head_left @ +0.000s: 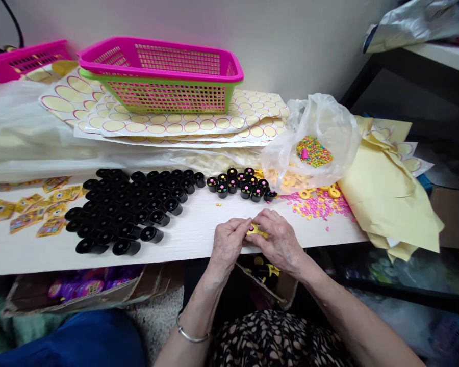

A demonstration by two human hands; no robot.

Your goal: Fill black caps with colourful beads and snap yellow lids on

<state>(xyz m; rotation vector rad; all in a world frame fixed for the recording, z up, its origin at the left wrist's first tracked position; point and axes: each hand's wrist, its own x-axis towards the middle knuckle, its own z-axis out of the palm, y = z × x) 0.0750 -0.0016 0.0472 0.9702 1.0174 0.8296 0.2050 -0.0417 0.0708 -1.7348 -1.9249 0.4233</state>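
Note:
My left hand [228, 239] and my right hand [277, 233] meet near the table's front edge. Between their fingertips is a small yellow plastic piece [255, 230] with a pink bead on it; the fingers hide part of it. Just beyond the hands stand several black cups [246, 190] with coloured beads inside. Pink and yellow beads [321, 206] lie loose to the right, with yellow ring-shaped pieces [334, 190] among them. Many black cups [137, 204] without visible beads are grouped on the left.
A clear plastic bag [321, 117] holds multicoloured beads [314, 152]. Behind, a pink basket [160, 71] nested in a green one sits on sticker sheets [168, 127]. Yellow paper [393, 193] hangs at right, orange packets [53, 209] lie left, and boxes [76, 303] stand below.

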